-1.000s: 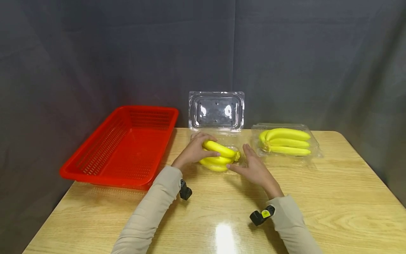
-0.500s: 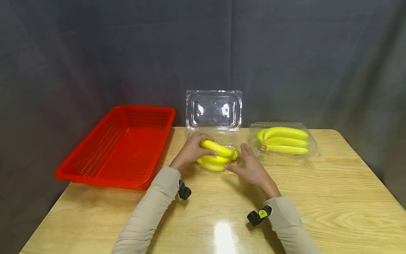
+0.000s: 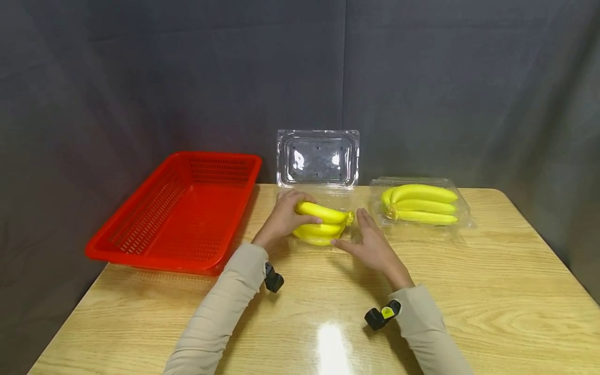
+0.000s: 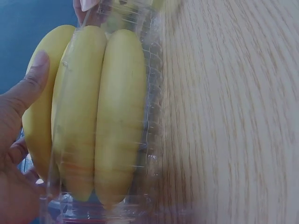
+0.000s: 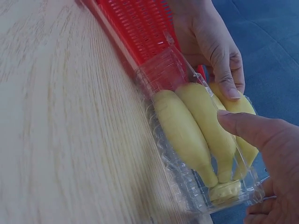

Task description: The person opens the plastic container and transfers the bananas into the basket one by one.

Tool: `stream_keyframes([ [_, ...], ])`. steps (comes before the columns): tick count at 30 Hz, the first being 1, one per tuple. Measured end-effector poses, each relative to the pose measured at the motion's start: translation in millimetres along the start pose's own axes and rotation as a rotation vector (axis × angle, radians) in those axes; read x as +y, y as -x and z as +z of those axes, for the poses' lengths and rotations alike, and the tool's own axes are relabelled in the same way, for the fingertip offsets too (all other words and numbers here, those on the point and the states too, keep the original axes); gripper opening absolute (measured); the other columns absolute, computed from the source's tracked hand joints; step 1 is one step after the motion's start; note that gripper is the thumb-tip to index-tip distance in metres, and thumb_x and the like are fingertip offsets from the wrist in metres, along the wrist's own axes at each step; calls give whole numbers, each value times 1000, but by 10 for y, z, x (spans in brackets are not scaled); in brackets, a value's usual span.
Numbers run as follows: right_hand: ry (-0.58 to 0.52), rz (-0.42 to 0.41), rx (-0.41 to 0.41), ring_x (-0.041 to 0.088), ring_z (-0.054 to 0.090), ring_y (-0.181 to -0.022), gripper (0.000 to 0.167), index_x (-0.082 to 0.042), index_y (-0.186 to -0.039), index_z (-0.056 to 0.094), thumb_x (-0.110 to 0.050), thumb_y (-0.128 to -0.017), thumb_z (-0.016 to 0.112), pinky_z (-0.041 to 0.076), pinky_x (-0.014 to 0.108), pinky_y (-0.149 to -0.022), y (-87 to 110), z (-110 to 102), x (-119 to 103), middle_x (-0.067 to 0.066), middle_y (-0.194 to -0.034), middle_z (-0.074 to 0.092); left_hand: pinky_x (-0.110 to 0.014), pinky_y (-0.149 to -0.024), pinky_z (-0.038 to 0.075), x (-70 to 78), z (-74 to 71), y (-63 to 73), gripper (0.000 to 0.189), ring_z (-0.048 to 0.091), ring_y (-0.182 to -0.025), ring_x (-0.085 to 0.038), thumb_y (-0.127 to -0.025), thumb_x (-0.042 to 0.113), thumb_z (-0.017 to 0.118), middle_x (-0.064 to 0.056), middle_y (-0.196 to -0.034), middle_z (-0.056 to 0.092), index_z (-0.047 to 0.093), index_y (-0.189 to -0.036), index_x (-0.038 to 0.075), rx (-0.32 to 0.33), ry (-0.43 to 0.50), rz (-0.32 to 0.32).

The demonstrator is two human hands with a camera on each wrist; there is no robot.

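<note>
A bunch of yellow bananas (image 3: pixel 321 232) lies in the tray of a clear plastic clamshell box (image 4: pixel 60 95), stem end (image 5: pixel 225 191) to the right. My left hand (image 3: pixel 284 216) grips the bunch from its left end, with its thumb (image 4: pixel 37 77) on the uppermost banana and its other fingers partly hidden behind. My right hand (image 3: pixel 372 245) holds the right end of the box. The right thumb (image 5: pixel 250 126) lies at the near rim, with the fingers at the far corner. The box's raised lid (image 3: pixel 318 159) stands upright behind the tray.
To the right sits another clear clamshell box (image 3: pixel 469 221) with a banana bunch (image 3: pixel 422 204) inside. A red perforated basket (image 3: pixel 187 219) stands at the left, overhanging the edge of the wooden table (image 3: pixel 262 333). A dark grey curtain (image 3: pixel 234 78) hangs behind.
The bunch has turned slightly, its stem end shifting away from me, so that the bananas lie more level across the box. Both hands stay in nearly the same place.
</note>
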State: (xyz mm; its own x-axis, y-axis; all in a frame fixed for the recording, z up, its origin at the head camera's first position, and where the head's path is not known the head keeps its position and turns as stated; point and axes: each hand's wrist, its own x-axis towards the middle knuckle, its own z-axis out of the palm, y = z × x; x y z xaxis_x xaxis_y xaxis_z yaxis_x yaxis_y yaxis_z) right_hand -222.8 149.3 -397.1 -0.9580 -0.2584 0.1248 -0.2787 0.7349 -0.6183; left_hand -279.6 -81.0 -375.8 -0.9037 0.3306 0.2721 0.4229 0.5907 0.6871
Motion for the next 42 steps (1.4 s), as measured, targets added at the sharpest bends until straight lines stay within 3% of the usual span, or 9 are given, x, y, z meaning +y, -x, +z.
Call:
stream_keyframes([
  [6, -7, 13, -8, 42, 11, -142, 110, 9, -150, 13, -59, -83, 67, 15, 58, -111, -1, 9, -2, 26, -157, 8, -41, -99, 32, -1, -6, 16, 46, 37, -117, -26, -75, 30, 84, -2, -119, 61, 68, -113, 10, 21, -1, -10],
  [16, 1, 24, -23, 44, 10, -142, 112, 8, -151, 10, -62, -82, 65, 15, 59, -110, -2, -1, -9, 26, -157, 6, -45, -109, 22, 119, -78, 42, 48, 30, -131, -29, -77, 31, 82, -6, -132, 56, 67, -117, 10, 51, -1, -37],
  [25, 16, 23, -16, 44, 9, -142, 111, 9, -150, 9, -62, -83, 64, 14, 59, -110, -2, -15, 16, 27, -156, 5, -42, -100, 29, 253, -110, 79, 48, 30, -124, -28, -75, 30, 84, -5, -123, 58, 67, -114, 9, 94, -1, -7],
  [34, 3, 19, -7, 43, 10, -142, 109, 8, -150, 12, -60, -84, 64, 15, 58, -110, 6, 15, 27, 26, -157, 7, -42, -97, 33, 343, -177, 162, 48, 31, -124, -27, -76, 31, 83, -4, -120, 56, 66, -116, 11, 133, -8, -21],
  [42, 10, 9, -6, 44, 11, -142, 106, 10, -150, 12, -55, -85, 66, 15, 58, -111, -6, 6, 36, 27, -156, 7, -43, -101, 30, 449, -229, 224, 48, 30, -125, -29, -76, 29, 83, -6, -118, 57, 66, -116, 10, 149, 9, 11],
])
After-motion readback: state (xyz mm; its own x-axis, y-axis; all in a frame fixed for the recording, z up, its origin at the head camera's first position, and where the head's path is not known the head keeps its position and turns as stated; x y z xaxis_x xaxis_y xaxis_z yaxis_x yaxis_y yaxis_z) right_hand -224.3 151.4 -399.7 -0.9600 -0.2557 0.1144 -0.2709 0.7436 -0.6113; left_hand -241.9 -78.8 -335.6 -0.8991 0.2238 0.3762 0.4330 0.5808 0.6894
